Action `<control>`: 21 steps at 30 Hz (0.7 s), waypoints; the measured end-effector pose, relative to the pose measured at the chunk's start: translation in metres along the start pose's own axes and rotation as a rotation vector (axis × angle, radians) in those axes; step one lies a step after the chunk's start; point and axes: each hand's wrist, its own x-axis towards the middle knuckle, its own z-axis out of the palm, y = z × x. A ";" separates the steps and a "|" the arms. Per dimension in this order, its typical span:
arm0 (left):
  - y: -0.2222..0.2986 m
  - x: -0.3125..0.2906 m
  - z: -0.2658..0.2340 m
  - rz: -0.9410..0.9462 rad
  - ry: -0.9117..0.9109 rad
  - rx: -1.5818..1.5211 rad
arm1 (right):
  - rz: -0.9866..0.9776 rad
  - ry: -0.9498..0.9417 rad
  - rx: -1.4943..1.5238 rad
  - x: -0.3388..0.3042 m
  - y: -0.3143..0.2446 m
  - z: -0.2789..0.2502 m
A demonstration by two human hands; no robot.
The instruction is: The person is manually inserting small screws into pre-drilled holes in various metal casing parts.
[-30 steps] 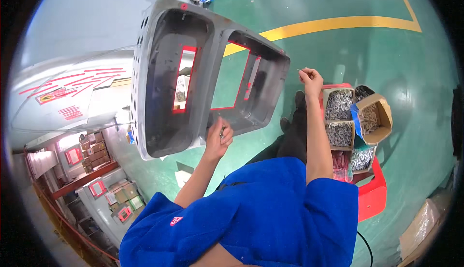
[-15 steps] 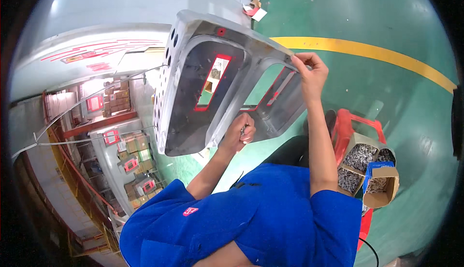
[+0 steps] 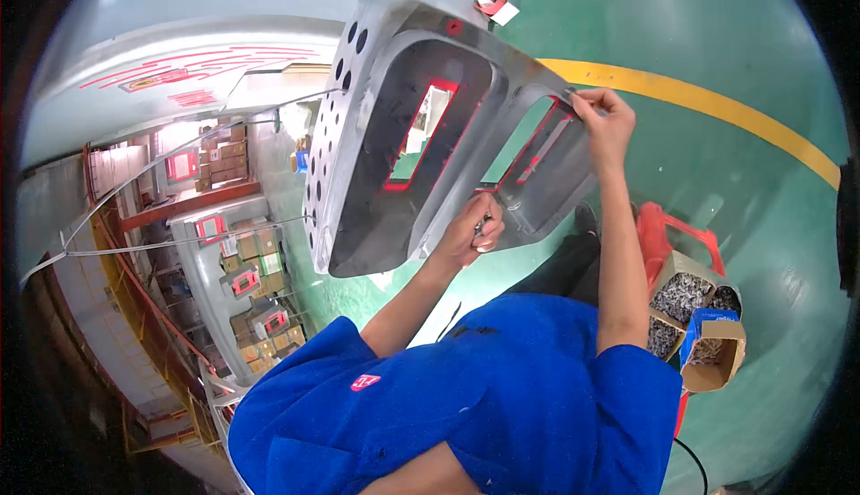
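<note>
A large grey moulded panel (image 3: 443, 150) hangs tilted in front of me, with two framed openings edged in red and a side full of round holes. My right hand (image 3: 609, 123) is at its far right corner, thumb and fingers pinched together at the edge. Whatever is between those fingertips is too small to make out. Close to the panel's lower edge, below the bar between the openings, my left hand (image 3: 473, 231) is curled into a loose fist. Small, dark metal pieces (image 3: 485, 223) show between its fingers.
Thin metal rods (image 3: 179, 249) reach the panel from the left. At my right, open cardboard boxes (image 3: 685, 293) of small grey pieces sit on a red stool (image 3: 654, 235). A yellow line (image 3: 699, 96) crosses the green floor. Stacked cartons (image 3: 255, 253) stand far left.
In the view, the panel and both hands have shifted right and slightly up or down together with the surroundings. My right hand still pinches at the corner; my left stays curled.
</note>
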 end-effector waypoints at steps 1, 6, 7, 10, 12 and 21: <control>0.003 0.000 0.004 0.024 0.006 0.014 | -0.015 -0.007 -0.056 0.003 -0.005 0.002; 0.006 -0.001 0.005 -0.015 -0.056 0.009 | -0.095 -0.018 -0.124 0.011 -0.014 0.013; 0.006 -0.002 0.007 -0.004 -0.071 0.013 | -0.066 -0.069 -0.076 0.015 -0.009 0.011; 0.007 -0.002 0.007 -0.027 -0.072 0.002 | 0.043 -0.168 0.015 0.024 0.000 0.007; 0.008 -0.004 0.012 -0.047 -0.067 0.012 | 0.040 -0.199 0.002 0.026 0.002 0.007; 0.000 -0.004 0.004 -0.022 -0.222 -0.018 | 0.072 -0.333 -0.046 -0.014 -0.054 0.006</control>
